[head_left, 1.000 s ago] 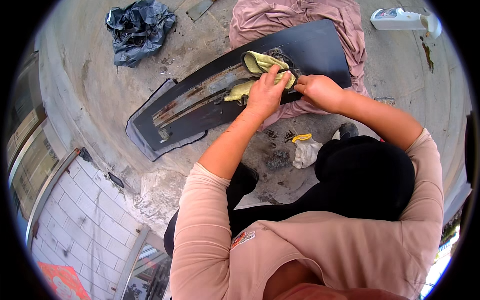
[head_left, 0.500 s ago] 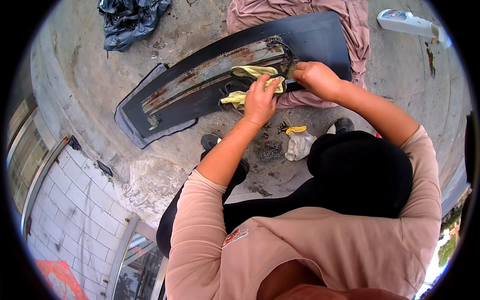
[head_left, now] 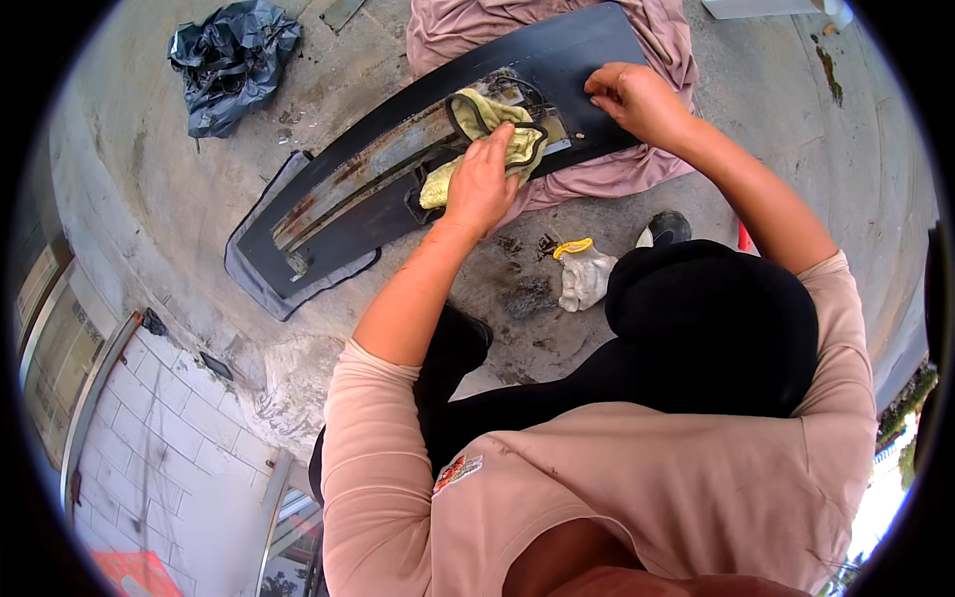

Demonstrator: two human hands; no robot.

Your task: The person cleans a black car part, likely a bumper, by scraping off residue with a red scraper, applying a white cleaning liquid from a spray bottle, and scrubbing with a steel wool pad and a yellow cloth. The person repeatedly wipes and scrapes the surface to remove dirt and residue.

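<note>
In front of me a long, curved black panel (head_left: 577, 65) lies on the ground. A rusty, stained metal strip (head_left: 373, 164) runs along its middle. My left hand (head_left: 482, 189) grips a yellow-green cloth (head_left: 525, 147) with dark edging, bunched against the panel near the strip's right part. Over the panel's right end, my right hand (head_left: 642, 104) is held with its fingers curled together; what they hold, if anything, cannot be made out. A tiny light scrap (head_left: 580, 135) lies on the panel below that hand.
Pink fabric (head_left: 671, 60) lies under the panel's right end, a grey cloth (head_left: 249, 244) under its left. A dark plastic bag (head_left: 234, 70) is at far left, a white bottle (head_left: 761, 7) at far right. Near my feet are a whitish glove (head_left: 585, 279) and a dark, wiry clump (head_left: 529, 298).
My right hand has moved up and away from the cloth and strip to over the panel's right end. My left hand still holds the cloth. The view has shifted slightly.
</note>
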